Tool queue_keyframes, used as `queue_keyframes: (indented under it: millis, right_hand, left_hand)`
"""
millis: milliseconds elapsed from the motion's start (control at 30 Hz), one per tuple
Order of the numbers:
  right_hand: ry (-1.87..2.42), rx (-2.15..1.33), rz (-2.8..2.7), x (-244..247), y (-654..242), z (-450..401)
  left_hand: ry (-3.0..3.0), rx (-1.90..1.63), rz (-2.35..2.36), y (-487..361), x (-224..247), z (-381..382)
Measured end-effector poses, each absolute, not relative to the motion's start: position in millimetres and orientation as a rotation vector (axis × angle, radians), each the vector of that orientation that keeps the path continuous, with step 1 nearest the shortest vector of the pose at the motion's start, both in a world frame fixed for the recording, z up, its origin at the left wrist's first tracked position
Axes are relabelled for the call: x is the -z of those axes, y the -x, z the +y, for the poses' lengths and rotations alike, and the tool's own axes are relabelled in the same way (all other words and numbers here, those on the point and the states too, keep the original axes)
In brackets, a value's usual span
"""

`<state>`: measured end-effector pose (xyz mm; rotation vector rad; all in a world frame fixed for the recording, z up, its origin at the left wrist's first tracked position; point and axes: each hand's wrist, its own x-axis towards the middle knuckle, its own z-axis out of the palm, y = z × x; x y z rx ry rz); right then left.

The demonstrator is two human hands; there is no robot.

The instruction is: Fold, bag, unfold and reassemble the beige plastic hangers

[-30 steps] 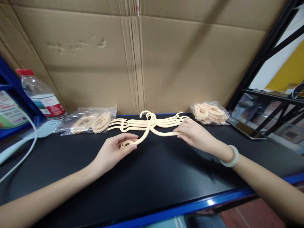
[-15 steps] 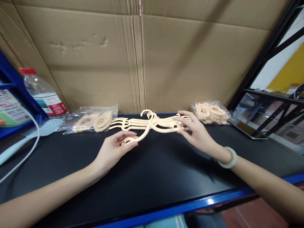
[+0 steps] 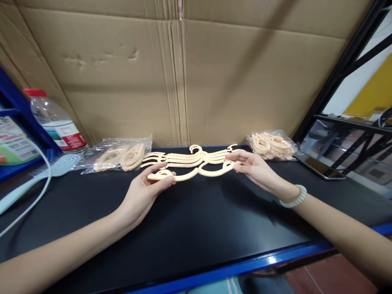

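Note:
A cream plastic hanger [image 3: 186, 176] is stretched out level between both hands, low over the black tabletop [image 3: 196, 220]. Its left end is pinched between the thumb and fingers of my left hand [image 3: 147, 188]. At the other end, my right hand [image 3: 255, 168] grips the hanger near its cutout. Just behind it lies a row of several similar cream hangers [image 3: 183, 159], spread side by side with their hooks toward the cardboard. The held hanger partly overlaps this row in view.
Clear bags of cream parts lie at the back left [image 3: 122, 156] and back right [image 3: 272, 145]. A bottle [image 3: 61, 122], a pale blue hairbrush [image 3: 61, 165] and a white cable are at left. A phone [image 3: 320, 167] lies at right. Cardboard [image 3: 214, 73] stands behind.
The held hanger has flattened out, its hook no longer standing up in view. My right hand has shifted slightly down and its fingers have closed on the hanger's end.

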<state>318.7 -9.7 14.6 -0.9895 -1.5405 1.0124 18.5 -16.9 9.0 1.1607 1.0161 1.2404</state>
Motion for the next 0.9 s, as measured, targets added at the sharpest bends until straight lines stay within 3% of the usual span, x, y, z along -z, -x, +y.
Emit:
queue_keyframes:
  millis: [433, 900]
  right_hand:
    - [0.79, -1.36, -1.223, -6, -299, -21]
    - [0.739, -1.57, -1.762, -13, -288, -37]
  left_hand:
    - [-1.205, -1.045, 0.955, -27, -9, -27]
    - [-1.372, -1.011, 0.862, -29, -5, -30]
